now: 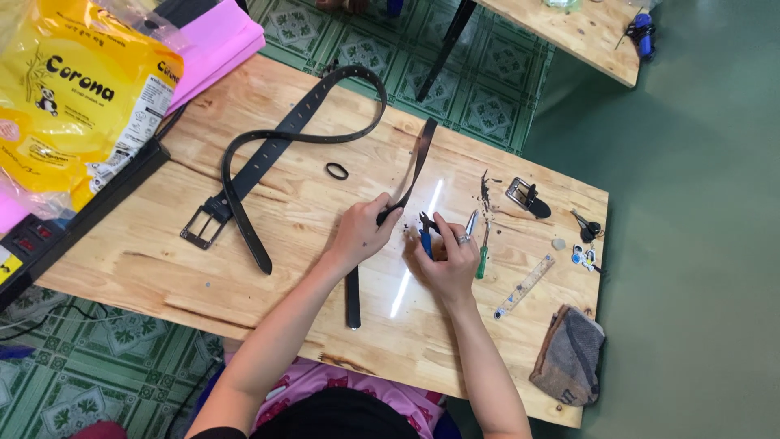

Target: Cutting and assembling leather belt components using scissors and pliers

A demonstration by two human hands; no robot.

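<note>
Black belt strap (406,183) pinched between left fingers (382,207).

Both bare forearms reach forward from the bottom of the view and converge toward the middle. The left hand (360,232) lies palm down, knuckles up, its fingers curled with thumb and forefinger pinched together at the tips. The right hand (447,258) sits just beside it, fingers bent inward in a close grip, a ring on one finger, wrist slightly cocked.
</note>
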